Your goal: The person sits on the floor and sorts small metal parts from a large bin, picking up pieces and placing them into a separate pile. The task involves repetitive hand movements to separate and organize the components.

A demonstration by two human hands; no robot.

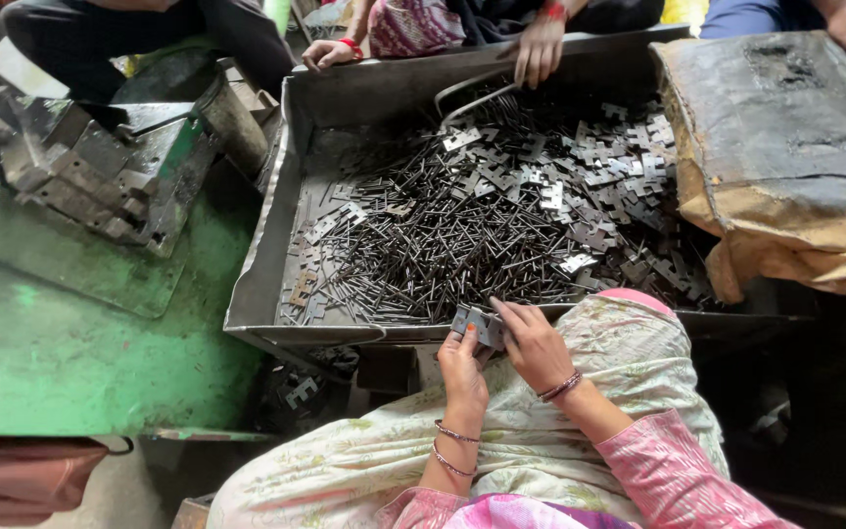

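My left hand [462, 370] and my right hand [535, 343] meet at the near rim of a large metal tray [268, 257]. Together they hold a small grey metal plate piece [477, 323], the left from below, the right with fingers over its right end. The tray is filled with a heap of thin dark metal pins [443, 235] mixed with many small flat notched plates [609, 162]. My lap, in pale floral cloth [540, 431], lies under the hands.
A dirty brown sack [785, 157] rests over the tray's right end. A green machine block [119, 167] stands on the green floor at left. Other people's hands [539, 49] reach over the tray's far rim. Loose plates [301, 390] lie under the tray.
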